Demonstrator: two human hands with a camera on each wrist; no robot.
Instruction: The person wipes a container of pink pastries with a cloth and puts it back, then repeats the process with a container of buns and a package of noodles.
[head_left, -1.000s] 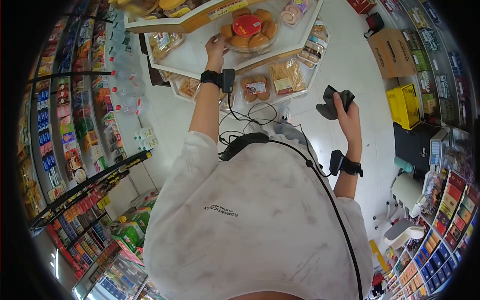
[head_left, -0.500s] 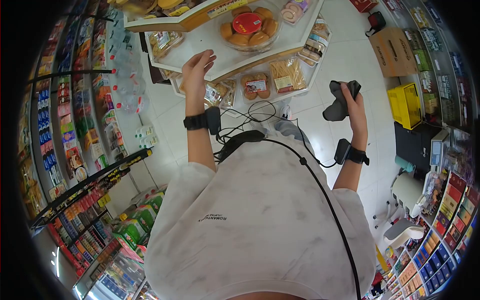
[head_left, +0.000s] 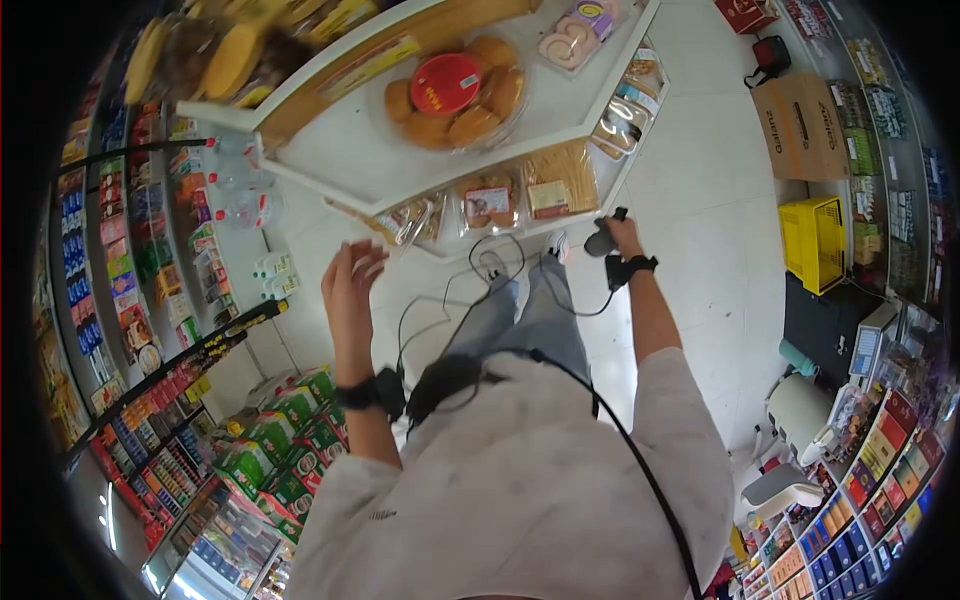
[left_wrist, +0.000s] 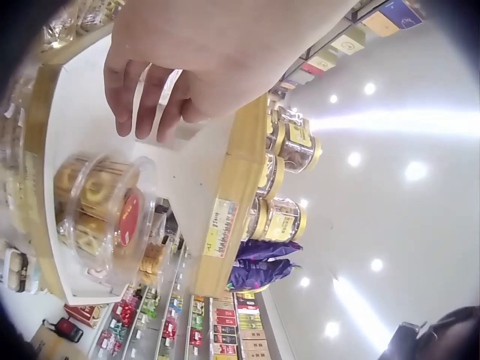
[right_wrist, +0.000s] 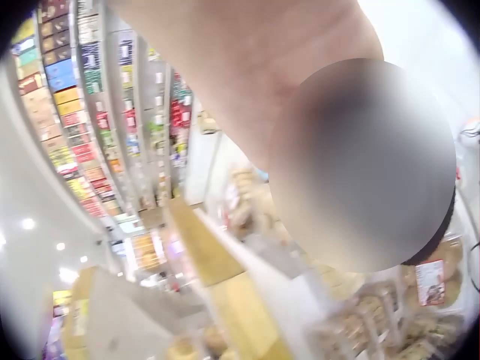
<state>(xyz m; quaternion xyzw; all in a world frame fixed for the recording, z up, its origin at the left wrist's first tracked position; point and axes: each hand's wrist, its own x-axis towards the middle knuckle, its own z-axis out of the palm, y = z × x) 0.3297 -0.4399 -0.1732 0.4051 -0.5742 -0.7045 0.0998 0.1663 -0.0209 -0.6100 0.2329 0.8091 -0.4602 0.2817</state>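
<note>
My left hand [head_left: 352, 290] hangs in the air short of the display shelf, its fingers loosely bent and nothing in them. In the left wrist view the left hand [left_wrist: 202, 60] overlaps the white shelf surface [left_wrist: 82, 112]. A round clear container of buns [head_left: 505, 92] with a red label sits on that shelf. My right hand [head_left: 627, 238] grips a dark grey cloth [head_left: 602, 240] near the right corner of the lower shelf. A blurred patch hides most of that grip in the right wrist view.
The lower shelf carries packaged buns [head_left: 488, 202], a pack of thin sticks [head_left: 560, 185] and other bagged food. Cables [head_left: 430, 300] hang before my legs. A yellow basket [head_left: 812, 240] and a cardboard box [head_left: 803, 130] stand at the right; green cartons [head_left: 265, 440] lie at lower left.
My left hand has left the side of the bun container and drawn back toward my body. The right hand has moved forward and left with the cloth, close to the lower shelf.
</note>
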